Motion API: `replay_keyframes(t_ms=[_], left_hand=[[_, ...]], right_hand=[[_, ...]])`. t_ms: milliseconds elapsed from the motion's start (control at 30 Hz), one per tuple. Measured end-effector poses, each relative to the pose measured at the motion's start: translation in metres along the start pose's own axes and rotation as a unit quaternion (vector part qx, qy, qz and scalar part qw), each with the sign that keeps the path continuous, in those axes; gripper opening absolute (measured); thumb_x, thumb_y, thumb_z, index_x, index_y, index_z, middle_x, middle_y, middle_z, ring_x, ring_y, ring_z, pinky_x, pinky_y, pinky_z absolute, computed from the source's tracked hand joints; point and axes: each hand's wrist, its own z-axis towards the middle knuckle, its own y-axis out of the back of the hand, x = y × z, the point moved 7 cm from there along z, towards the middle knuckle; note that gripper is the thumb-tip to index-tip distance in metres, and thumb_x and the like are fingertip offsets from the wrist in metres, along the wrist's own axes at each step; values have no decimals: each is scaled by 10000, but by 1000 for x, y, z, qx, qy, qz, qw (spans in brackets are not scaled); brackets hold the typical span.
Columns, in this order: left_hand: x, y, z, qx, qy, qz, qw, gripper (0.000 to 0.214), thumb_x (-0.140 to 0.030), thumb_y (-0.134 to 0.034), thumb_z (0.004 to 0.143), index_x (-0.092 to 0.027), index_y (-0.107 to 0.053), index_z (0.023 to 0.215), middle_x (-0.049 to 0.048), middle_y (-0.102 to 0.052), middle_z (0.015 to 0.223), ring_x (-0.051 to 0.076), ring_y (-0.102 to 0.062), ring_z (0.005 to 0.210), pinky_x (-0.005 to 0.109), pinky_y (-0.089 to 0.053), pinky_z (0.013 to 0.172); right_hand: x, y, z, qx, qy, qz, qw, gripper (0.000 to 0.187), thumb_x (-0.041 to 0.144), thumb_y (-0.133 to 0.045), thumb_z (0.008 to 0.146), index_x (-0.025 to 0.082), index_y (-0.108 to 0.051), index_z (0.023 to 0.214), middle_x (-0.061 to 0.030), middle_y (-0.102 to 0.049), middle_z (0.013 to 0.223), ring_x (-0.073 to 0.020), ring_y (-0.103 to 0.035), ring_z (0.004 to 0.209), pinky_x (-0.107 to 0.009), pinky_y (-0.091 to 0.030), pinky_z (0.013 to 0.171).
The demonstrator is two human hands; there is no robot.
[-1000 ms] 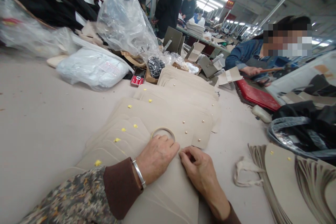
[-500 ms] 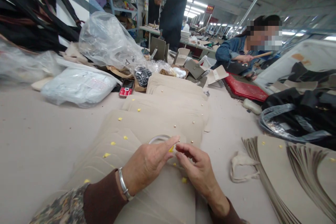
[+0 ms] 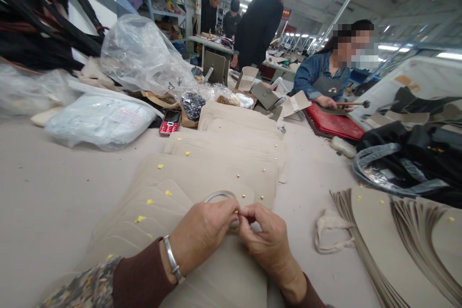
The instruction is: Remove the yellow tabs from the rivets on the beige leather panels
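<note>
My left hand (image 3: 202,233) and my right hand (image 3: 265,238) meet fingertip to fingertip over the nearest beige leather panel (image 3: 224,274). Both are closed in a pinch on a tiny yellow piece (image 3: 236,212) held between them. A roll of tape (image 3: 218,197) lies on the panel just beyond my left fingers. More beige panels (image 3: 231,154) with yellow stickers and small metal studs are fanned out in overlapping rows ahead of my hands.
A second fan of beige panels (image 3: 390,245) lies at the right beside a strip of cloth (image 3: 330,231). Plastic bags (image 3: 144,57), a red phone (image 3: 169,121) and black bags (image 3: 415,159) crowd the table. A person (image 3: 325,77) hammers on a red mat (image 3: 335,125); others stand behind.
My hands lifted off the panel and came together, pinching the small yellow piece between their fingertips. The camera view tilted up slightly, and the person opposite brought the hammer down.
</note>
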Motion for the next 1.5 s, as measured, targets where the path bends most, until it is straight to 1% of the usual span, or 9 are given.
replay_keyframes(t_ms=[133, 267, 333, 400, 667, 900, 1067, 1333, 1500], left_hand=[[-2, 2, 4, -24, -24, 33, 999, 128, -124, -438, 924, -198, -483, 829, -20, -587, 706, 142, -582, 617, 235, -389, 549], [-12, 5, 1, -101, -97, 63, 988, 189, -103, -368, 926, -192, -478, 800, -7, -552, 670, 147, -526, 563, 256, -342, 498], [-15, 6, -2, -127, -117, 70, 982, 205, -110, -347, 945, -185, -484, 812, -4, -549, 674, 144, -516, 564, 255, -350, 503], [-12, 3, -1, -114, -102, 101, 983, 177, -123, -381, 952, -180, -494, 827, -1, -556, 689, 149, -526, 588, 253, -379, 524], [12, -16, 8, 51, 19, 213, 976, 92, -113, -483, 916, -184, -540, 907, 49, -588, 869, 232, -569, 815, 305, -491, 602], [13, -18, 6, 70, 28, 197, 977, 116, -115, -446, 932, -177, -544, 933, 59, -574, 895, 238, -556, 857, 328, -517, 646], [15, -17, 7, 85, 45, 191, 977, 132, -89, -444, 923, -173, -543, 950, 63, -574, 917, 233, -553, 861, 337, -523, 677], [17, -18, 5, 70, 35, 196, 977, 163, -58, -428, 905, -175, -536, 937, 65, -572, 921, 241, -551, 849, 341, -517, 660], [20, -14, 6, 76, 43, 196, 977, 164, -49, -425, 895, -171, -527, 932, 56, -580, 891, 220, -569, 808, 353, -509, 708]], right_hand=[[-16, -7, -2, 17, -129, 70, 989, 113, 161, -562, 781, 175, -648, 709, -1, -637, 594, -113, -573, 506, -215, -459, 518], [-46, -24, -13, 32, -350, 237, 905, 192, 329, -626, 769, 169, -598, 665, 29, -583, 474, -110, -538, 403, -216, -462, 426], [-59, -28, -16, 24, -409, 283, 867, 254, 397, -670, 730, 165, -587, 665, 43, -565, 465, -105, -530, 387, -225, -482, 425], [-70, -27, -16, 22, -432, 274, 859, 295, 430, -705, 697, 149, -614, 694, 39, -578, 496, -101, -539, 402, -224, -493, 437], [-78, -25, -4, 72, -381, 112, 915, 298, 431, -621, 782, 142, -690, 750, -3, -620, 551, -139, -594, 493, -240, -521, 497], [-71, -25, 8, 88, -303, -25, 949, 232, 353, -558, 819, 183, -675, 710, -2, -627, 512, -147, -579, 438, -234, -463, 450], [-73, -20, 1, 55, -297, -37, 953, 232, 354, -587, 828, 177, -619, 974, 37, -629, 520, -154, -587, 435, -252, -462, 484], [-52, -21, 4, 58, -152, -132, 978, 211, 258, -503, 889, 189, -651, 756, -45, -701, 741, -181, -643, 687, -276, -452, 678], [-50, -28, 11, 83, -159, -127, 976, 193, 266, -508, 893, 193, -655, 792, -13, -672, 674, -158, -619, 618, -248, -422, 628]])
